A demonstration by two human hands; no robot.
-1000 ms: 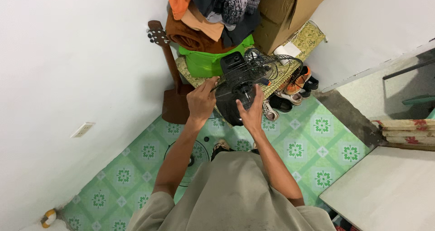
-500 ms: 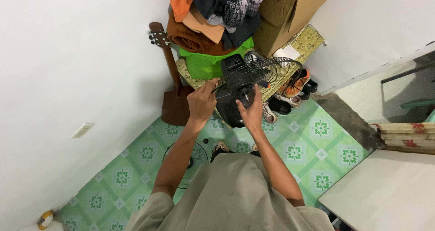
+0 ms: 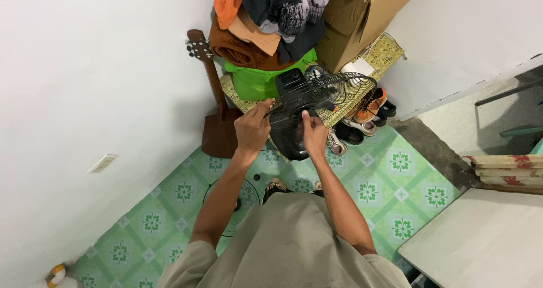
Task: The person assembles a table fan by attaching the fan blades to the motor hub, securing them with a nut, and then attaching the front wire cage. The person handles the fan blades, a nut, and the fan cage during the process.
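A black fan with a round wire guard (image 3: pixel 339 90) stands in front of me, its dark motor housing (image 3: pixel 289 80) behind the guard. My left hand (image 3: pixel 252 128) grips the guard's left rim. My right hand (image 3: pixel 313 133) is at the middle of the guard, fingers closed around the fan's hub, with the thumb on top. A second round wire guard (image 3: pixel 233 200) lies flat on the green tiled floor by my left leg.
A guitar (image 3: pixel 212 96) leans on the white wall at left. Behind the fan stand a green bin (image 3: pixel 257 79) piled with clothes, a cardboard box (image 3: pixel 353 16) and several shoes (image 3: pixel 367 110). A pale tabletop (image 3: pixel 486 237) is at lower right.
My right hand, spread flat against the guard's middle before, has curled its fingers in around the hub. The left hand stays on the rim.
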